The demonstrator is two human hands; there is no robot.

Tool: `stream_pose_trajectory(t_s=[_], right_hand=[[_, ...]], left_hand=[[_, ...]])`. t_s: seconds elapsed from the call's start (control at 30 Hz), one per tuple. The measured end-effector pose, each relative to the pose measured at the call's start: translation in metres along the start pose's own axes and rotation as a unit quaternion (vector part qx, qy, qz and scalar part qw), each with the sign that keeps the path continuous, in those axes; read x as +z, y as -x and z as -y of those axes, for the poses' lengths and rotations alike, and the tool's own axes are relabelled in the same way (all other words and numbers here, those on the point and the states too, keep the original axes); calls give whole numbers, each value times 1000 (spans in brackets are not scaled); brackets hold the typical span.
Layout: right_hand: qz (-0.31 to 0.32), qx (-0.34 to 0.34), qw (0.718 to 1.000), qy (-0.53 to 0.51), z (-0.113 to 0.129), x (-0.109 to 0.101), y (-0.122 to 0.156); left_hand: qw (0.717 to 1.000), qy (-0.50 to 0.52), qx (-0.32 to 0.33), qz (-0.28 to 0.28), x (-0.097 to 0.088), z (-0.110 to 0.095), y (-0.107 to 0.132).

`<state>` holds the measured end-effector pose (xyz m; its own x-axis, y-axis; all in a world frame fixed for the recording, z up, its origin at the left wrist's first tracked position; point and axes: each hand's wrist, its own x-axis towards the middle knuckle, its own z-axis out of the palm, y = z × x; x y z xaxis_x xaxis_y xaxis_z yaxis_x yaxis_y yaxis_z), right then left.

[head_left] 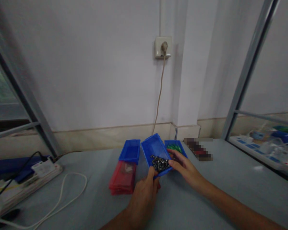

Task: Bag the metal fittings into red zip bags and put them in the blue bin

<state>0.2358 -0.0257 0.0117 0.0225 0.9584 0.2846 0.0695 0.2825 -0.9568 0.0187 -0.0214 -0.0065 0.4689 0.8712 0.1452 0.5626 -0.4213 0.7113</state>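
Note:
A blue plastic parts bin (156, 145) is tilted toward me, with a heap of small dark metal pieces (160, 163), like screws, slid to its near end. My left hand (144, 193) grips its near left corner, thumb over the rim. At the right wall, my right hand (184, 167) is closed on the edge, fingertips close to the metal pieces. A little red shows beneath my left fingers; I cannot make out what it is. Behind my right hand stands another blue bin (174, 147) with green pieces. To the left lies a stack of red plastic bags (123, 179), touching a third, empty blue bin (130, 151).
A white cable (85, 187) loops over the grey table (96, 166) at left, beside a power strip (38, 179). A pixelated flat object (199, 149) lies at the back right. Metal frame posts (251, 67) flank the table; a wall socket (163, 48) holds a plug.

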Motion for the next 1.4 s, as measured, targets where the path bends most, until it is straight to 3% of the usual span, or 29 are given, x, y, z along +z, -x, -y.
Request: stream_pose_trajectory(t_s=[0.17,0.3,0.57,1.03,1.4], right_hand=[[-21,-25,999,5,3,-3,-2],[-33,-48,997,49,0,-5,-2],[-1,-118,979,166,-1,-8,0],[24,-171,950,259,7,-8,7],[43,-182,955,229,10,-13,5]], left_hand=[[992,-36,108,-46,4,3,8],[977,-148,153,-14,3,2,15],[976,-173,131,-3,2,7,14],[977,-169,128,-10,5,6,13],[978,-171,121,-12,7,12,12]])
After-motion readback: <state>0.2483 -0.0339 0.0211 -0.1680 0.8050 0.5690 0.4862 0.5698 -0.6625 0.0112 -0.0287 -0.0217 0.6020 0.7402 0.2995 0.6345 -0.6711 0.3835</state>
